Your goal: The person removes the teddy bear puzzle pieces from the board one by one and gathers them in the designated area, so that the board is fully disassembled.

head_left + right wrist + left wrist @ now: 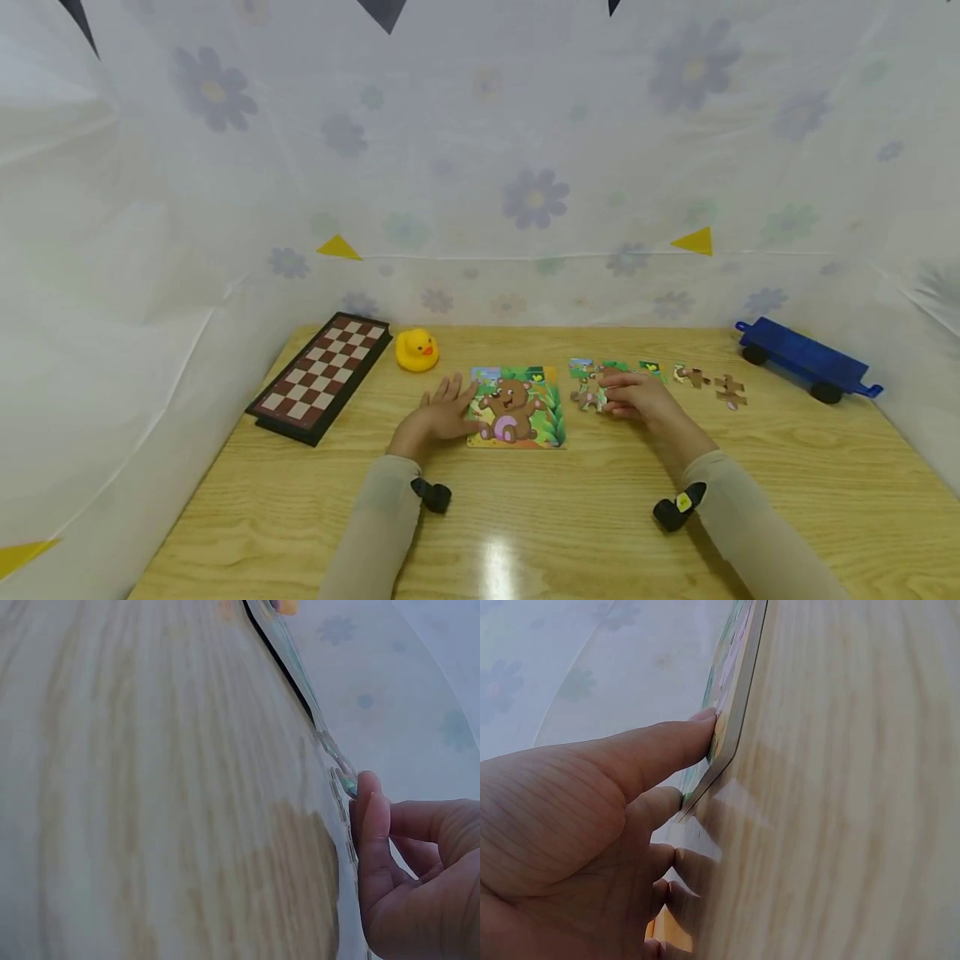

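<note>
A square bear picture puzzle board lies flat on the table. My left hand is spread at its left side; in the left wrist view the thumb touches the board's top near its edge. To the right of the board, my right hand pinches a jigsaw piece between thumb and fingertips, and the piece looks tilted up from the table. Pieces with bear parts lie beside those fingers, partly covered by them. What the pinched piece shows is mostly hidden.
Loose jigsaw pieces lie farther right on the wooden table. A yellow rubber duck and a folded chessboard stand at the left. A blue toy trailer is at the back right. Flowered white sheeting hangs behind.
</note>
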Demonstrator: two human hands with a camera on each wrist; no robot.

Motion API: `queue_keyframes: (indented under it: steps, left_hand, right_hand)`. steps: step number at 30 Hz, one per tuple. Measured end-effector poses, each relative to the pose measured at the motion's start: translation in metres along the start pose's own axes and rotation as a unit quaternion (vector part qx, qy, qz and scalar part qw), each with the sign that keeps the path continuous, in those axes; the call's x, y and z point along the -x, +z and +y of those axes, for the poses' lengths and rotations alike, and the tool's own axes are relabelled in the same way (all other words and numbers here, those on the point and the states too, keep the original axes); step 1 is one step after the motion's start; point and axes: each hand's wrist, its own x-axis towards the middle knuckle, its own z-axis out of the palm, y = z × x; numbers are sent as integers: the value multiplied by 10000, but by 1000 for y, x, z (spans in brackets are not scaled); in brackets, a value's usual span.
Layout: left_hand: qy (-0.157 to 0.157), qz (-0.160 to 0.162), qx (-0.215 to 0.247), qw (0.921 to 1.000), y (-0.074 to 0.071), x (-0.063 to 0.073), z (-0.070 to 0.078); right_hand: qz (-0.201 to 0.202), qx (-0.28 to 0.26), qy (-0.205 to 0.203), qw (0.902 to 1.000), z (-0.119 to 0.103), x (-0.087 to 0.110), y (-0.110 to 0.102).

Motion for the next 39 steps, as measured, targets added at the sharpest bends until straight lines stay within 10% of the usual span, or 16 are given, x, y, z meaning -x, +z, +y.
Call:
queue_keyframes:
  steps: [39]
  left_hand:
    - [87,62,-16,9999,0,2,0]
  right_hand:
    - [-141,97,-298,9994,-7,-3,17]
